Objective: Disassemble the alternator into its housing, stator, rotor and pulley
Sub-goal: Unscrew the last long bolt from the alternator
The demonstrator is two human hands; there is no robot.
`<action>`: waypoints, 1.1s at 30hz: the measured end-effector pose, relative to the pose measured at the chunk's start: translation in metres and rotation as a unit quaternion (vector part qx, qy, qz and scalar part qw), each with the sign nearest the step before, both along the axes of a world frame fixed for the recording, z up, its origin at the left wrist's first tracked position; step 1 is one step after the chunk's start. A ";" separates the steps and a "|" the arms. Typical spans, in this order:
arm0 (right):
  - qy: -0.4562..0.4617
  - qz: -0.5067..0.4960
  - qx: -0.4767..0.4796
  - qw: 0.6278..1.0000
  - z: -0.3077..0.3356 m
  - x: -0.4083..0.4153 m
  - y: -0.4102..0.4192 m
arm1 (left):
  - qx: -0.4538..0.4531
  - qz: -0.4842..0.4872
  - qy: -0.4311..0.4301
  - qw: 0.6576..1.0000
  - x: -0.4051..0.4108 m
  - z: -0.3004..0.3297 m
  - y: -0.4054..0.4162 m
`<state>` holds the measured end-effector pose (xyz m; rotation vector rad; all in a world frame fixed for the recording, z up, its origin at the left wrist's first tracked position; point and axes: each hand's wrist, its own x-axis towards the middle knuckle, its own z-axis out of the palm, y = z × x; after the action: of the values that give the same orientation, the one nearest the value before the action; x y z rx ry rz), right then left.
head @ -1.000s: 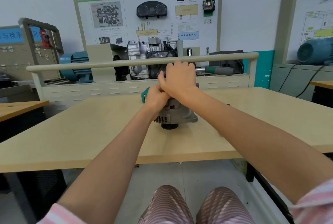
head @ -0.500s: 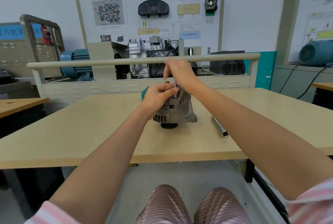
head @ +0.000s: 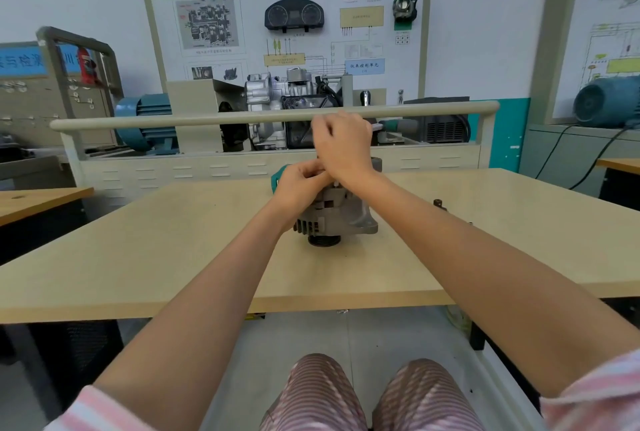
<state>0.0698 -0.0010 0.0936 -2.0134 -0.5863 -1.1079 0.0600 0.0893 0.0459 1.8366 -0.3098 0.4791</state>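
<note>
Both hands meet atop the alternator (head: pixel 337 216), which stands pulley-down mid-surface (head: pixel 156 257), well clear of every edge. The left hand (head: pixel 298 184) has its fingers curled against the top; the right hand (head: pixel 343 146) is also curled, but what either one grasps is hidden.

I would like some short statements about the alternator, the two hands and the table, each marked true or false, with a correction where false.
1. The alternator stands on the table. True.
2. The pulley is at the top of the alternator. False: it is at the bottom, against the tabletop.
3. Both hands are at the top of the alternator. True: the left hand and the right hand meet there.
4. The right hand lies flat on the table. False: it is raised above the alternator, fingers curled.
5. A small metal part lies on the table to the right of the alternator. True.
</note>
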 end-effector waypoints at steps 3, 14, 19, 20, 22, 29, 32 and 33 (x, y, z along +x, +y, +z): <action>0.088 0.137 0.148 0.976 0.004 0.003 -0.004 | 0.010 -0.021 0.003 1.000 0.000 0.000 0.000; 0.029 0.013 -0.052 0.998 0.002 0.003 -0.008 | -0.031 -0.013 0.007 0.999 0.000 0.000 0.000; -0.049 -0.259 -0.196 0.945 -0.015 0.000 0.002 | -0.008 0.049 0.006 0.999 0.002 0.000 -0.002; -0.051 -0.259 -0.183 0.947 -0.016 0.000 0.004 | -0.009 0.050 0.004 0.999 0.002 0.000 -0.002; -0.050 -0.234 -0.156 0.958 -0.015 0.001 0.004 | -0.012 0.050 0.007 0.999 0.002 0.000 -0.002; -0.054 -0.070 -0.081 0.993 -0.007 0.003 0.001 | -0.026 0.012 -0.003 1.000 0.001 -0.001 0.001; 0.020 0.070 0.000 0.997 0.002 0.004 -0.006 | -0.022 -0.028 -0.007 0.999 -0.001 -0.001 0.001; 0.063 0.127 0.053 0.989 0.005 0.004 -0.008 | -0.018 -0.034 -0.005 0.999 0.000 -0.001 0.001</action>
<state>0.0733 -0.0092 0.0983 -1.8430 -0.6823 -0.8368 0.0602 0.0905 0.0451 1.7836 -0.3667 0.4448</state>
